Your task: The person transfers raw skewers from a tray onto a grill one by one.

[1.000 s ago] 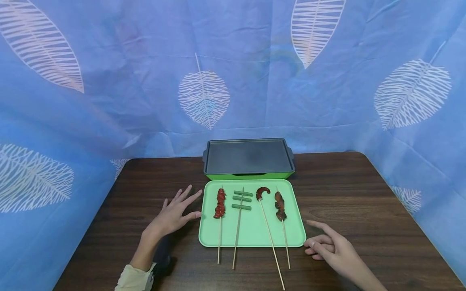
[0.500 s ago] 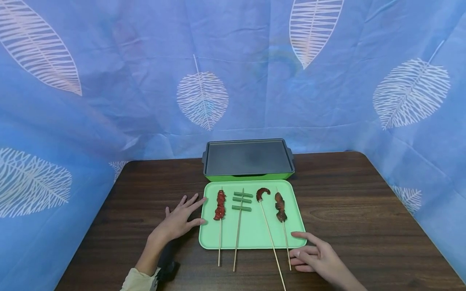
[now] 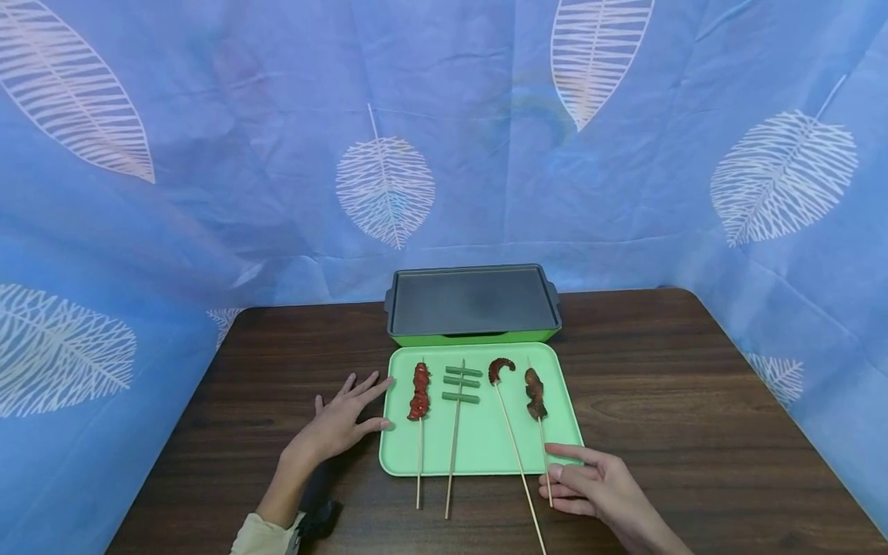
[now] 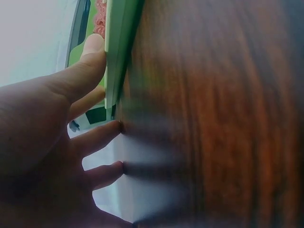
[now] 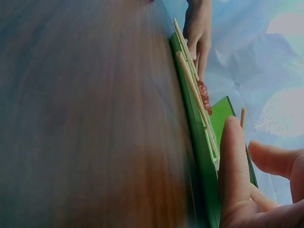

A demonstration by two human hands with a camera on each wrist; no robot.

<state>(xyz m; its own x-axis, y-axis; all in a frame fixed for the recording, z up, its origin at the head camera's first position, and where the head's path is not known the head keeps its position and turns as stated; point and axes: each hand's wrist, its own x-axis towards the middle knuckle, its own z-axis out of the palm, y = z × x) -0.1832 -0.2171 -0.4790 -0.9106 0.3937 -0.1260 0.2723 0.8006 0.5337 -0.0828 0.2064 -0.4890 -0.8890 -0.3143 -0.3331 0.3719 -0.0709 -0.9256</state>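
Around the green tray [image 3: 479, 455], right hand [image 3: 605, 484] is gripping the brown meat skewer [image 3: 535, 393] at four o'clock, left hand [image 3: 340, 422] is kinda splaying at nine.

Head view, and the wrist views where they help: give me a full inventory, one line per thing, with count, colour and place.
Tray: 1, light green, on the table before the grill
Red skewer: 1, leftmost on the tray
Green skewer: 1, three green pieces, second from left
Curled skewer: 1, dark red, third
Brown skewer: 1, rightmost
Grill: 1, dark grey top, green body, behind the tray
Table: 1, dark brown, under everything
Backdrop: blue with white leaves, behind and beside the table
Sleeve: 1, cream, left forearm
Left hand: 1, at the tray's left edge
Right hand: 1, fingers and thumb round the brown skewer's stick
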